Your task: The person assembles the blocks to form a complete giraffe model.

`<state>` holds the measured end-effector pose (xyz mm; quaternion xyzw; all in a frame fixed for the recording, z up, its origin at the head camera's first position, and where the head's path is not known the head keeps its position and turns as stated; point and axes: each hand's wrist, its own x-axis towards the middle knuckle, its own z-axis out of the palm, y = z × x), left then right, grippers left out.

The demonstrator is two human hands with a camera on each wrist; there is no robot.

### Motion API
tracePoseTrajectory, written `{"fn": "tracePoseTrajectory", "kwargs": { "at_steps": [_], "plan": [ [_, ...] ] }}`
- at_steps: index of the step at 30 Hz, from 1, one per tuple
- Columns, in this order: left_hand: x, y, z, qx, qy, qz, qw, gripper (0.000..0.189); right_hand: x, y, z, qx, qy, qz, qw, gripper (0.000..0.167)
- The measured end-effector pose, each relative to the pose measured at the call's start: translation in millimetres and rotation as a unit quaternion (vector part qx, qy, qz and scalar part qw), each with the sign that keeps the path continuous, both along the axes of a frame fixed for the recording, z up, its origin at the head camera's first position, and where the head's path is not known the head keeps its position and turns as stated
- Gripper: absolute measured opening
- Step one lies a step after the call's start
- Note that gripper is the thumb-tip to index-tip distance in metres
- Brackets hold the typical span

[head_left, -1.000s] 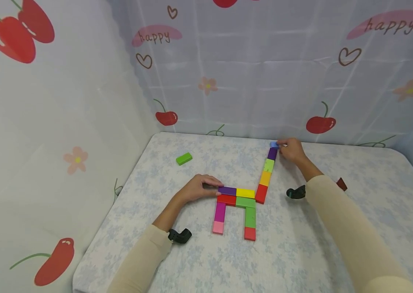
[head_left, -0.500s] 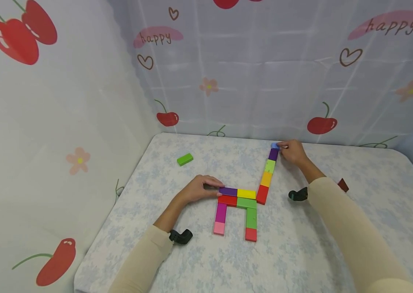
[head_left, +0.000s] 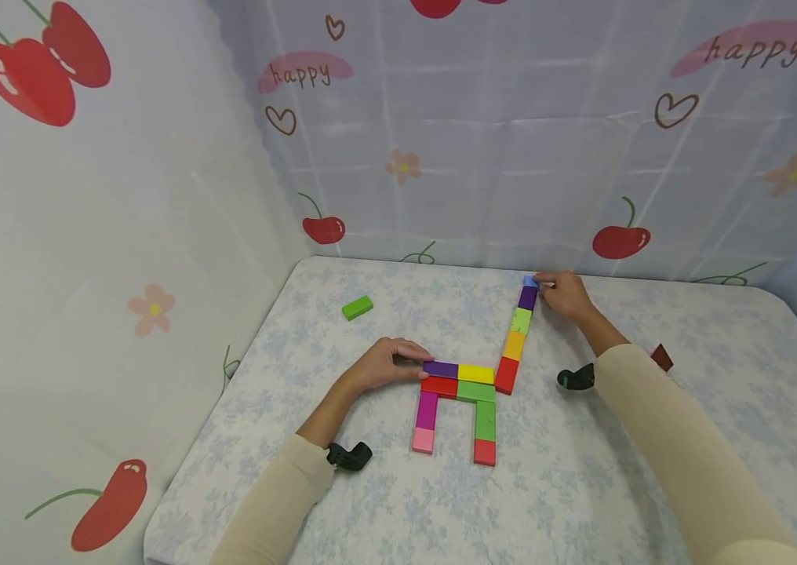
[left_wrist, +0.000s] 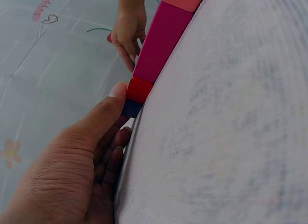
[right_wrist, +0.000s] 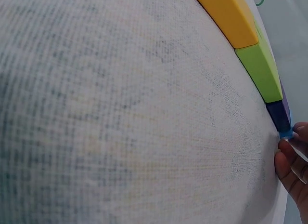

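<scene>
Flat coloured blocks form a figure on the cloth. My left hand (head_left: 380,364) is at its left end, thumb and fingers about the end of the dark purple block (head_left: 440,369); in the left wrist view the thumb also meets the red block (left_wrist: 139,90). Beside the purple block is a yellow one (head_left: 475,374), and below them lie a red and a green block (head_left: 474,391). A slanting row rises at the right: red (head_left: 507,375), orange (head_left: 514,345), light green (right_wrist: 260,72), purple (head_left: 527,298). At its top my right hand (head_left: 565,295) pinches a small blue block (head_left: 530,281), partly hidden by fingers.
A loose green block (head_left: 358,308) lies at the back left. Two legs of the figure, one ending in a pink block (head_left: 423,440), the other in red (head_left: 485,452), point towards me. A dark red piece (head_left: 662,357) shows behind the right sleeve. A curtain hangs behind the table.
The blue block has been drawn slightly into line at the top of the slanting row by the right hand. The left hand stays at the purple block; the view has shifted a little.
</scene>
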<state>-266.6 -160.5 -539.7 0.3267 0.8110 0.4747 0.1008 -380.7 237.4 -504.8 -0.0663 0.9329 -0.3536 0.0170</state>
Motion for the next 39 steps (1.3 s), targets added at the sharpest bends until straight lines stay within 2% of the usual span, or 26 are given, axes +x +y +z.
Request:
{"fn": "tracePoseTrajectory", "kwargs": {
  "at_steps": [16,23,31,39],
  "plan": [
    [1.8,2.3,0.8,0.007,-0.003,-0.003,1.0000,0.033,3.3,7.1,-2.4,0.014,0.016,-0.007,0.9997,0.038],
    [2.8,3.4,3.3,0.012,0.000,-0.003,0.9999,0.033,13.3,7.3,10.3,0.005,0.013,-0.006,0.9999,0.043],
    [2.9,2.9,2.7,0.016,0.002,-0.003,0.9999,0.034,42.2,11.2,41.6,0.003,0.064,0.002,0.9979,0.038],
    [3.8,2.9,2.3,0.020,-0.003,-0.002,0.9998,0.034,79.8,19.3,64.0,-0.005,0.137,0.006,0.9906,0.045]
  ]
}}
